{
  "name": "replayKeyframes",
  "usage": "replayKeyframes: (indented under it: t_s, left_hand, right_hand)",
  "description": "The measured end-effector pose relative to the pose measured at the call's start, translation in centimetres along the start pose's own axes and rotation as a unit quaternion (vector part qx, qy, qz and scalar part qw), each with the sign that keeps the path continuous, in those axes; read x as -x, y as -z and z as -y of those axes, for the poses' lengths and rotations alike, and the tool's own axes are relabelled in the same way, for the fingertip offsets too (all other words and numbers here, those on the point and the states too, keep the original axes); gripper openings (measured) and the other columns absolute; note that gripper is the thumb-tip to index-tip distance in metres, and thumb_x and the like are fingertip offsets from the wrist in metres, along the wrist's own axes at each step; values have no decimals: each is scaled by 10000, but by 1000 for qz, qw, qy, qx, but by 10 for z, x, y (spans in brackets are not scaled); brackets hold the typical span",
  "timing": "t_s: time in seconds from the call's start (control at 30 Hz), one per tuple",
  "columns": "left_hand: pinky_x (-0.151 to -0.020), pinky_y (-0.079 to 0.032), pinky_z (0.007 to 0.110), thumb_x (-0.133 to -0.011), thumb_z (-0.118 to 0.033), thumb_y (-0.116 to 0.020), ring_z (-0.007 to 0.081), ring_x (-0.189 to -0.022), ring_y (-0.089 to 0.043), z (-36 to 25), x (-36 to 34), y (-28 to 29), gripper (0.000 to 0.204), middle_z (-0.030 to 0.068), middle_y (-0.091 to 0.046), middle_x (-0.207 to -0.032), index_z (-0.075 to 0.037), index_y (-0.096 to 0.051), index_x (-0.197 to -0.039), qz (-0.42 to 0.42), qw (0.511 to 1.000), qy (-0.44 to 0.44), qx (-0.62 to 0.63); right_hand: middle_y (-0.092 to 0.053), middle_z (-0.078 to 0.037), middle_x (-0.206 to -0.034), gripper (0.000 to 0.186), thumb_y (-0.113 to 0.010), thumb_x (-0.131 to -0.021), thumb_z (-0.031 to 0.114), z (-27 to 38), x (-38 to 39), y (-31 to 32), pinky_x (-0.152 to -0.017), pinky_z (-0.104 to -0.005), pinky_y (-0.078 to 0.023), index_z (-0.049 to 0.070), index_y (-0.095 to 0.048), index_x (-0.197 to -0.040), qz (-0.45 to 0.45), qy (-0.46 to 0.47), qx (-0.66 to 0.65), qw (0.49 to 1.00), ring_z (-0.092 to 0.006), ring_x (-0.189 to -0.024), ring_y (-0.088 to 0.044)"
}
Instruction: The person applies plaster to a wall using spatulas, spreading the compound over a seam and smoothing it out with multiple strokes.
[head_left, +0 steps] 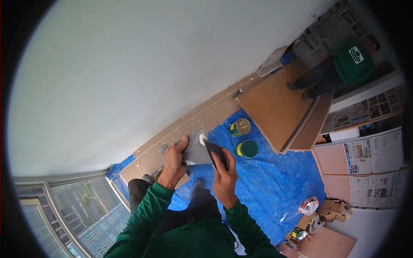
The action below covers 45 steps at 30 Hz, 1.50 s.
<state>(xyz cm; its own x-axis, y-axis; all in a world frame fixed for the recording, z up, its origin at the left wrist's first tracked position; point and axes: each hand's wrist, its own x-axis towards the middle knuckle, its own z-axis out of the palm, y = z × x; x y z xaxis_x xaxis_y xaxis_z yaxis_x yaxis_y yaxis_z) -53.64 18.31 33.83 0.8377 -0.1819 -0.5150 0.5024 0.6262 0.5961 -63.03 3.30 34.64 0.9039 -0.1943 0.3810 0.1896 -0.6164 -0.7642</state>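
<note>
My left hand (174, 161) is closed on a flat grey metal plate (197, 154), its thumb along the near edge. A blob of white putty (202, 138) sits at the plate's far edge. In my right hand (225, 178) is a dark, wide-bladed scraper (214, 151), gripped between thumb and fingers. The scraper's far end meets or nearly meets the putty; whether it touches the plate I cannot tell. Both tools are held up in front of me, above the floor.
Two green-and-yellow cans (241, 127) stand on the blue sheet (271, 180) covering the floor. A pale wall (116, 86) rises ahead, with windows (92, 206) at left. Brown boards (275, 103) lie at right, where another person (350, 62) stands. Boxes (333, 210) sit lower right.
</note>
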Motion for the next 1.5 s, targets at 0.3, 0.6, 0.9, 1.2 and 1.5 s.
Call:
replayKeyframes:
  t_s: [0.3,0.6,0.9,1.2,1.5]
  left_hand:
    - [-745,-497,280,-1001,-276,-554,114,-826,-594,41,-45,40,281,37,-641,-983,-21,-620,-1098,-37,998,-34,-26]
    - [-722,-511,260,-981,-251,-581,128,-800,-640,207,-166,188,290,47,-680,-926,20,-655,-1052,-143,980,-18,-134]
    - [-602,-436,254,-968,-285,-601,91,-695,-543,330,-248,233,362,34,-655,-827,61,-684,-1039,-213,959,11,-184]
    - [-828,-458,329,-930,-308,-628,205,-936,-596,348,-286,317,371,129,-670,-870,39,-706,-1036,-255,909,-4,-330]
    - [-992,-425,423,-899,-268,-627,416,-1082,-579,309,-365,321,287,242,-629,-1057,-38,-715,-1045,-122,789,-132,-588]
  right_hand:
    - [-635,-143,-1128,300,-550,-976,134,-145,57,48,-837,-339,-491,62,-631,-1256,79,-192,50,977,-251,-977,-638]
    - [-605,-151,-1147,347,-577,-916,84,-236,114,-100,-884,-402,-481,110,-619,-1259,145,-269,15,952,-334,-1053,-593]
    - [-557,-151,-1226,341,-573,-938,127,-357,112,-214,-841,-431,-503,160,-628,-1273,211,-198,160,944,-352,-1055,-595]
    - [-634,-191,-1104,290,-543,-947,219,-504,108,-267,-807,-481,-508,177,-651,-1212,275,-307,114,904,-393,-989,-627]
    - [-706,-158,-908,289,-575,-923,265,-576,123,-280,-768,-409,-500,83,-682,-1120,273,-488,-38,828,-324,-846,-670]
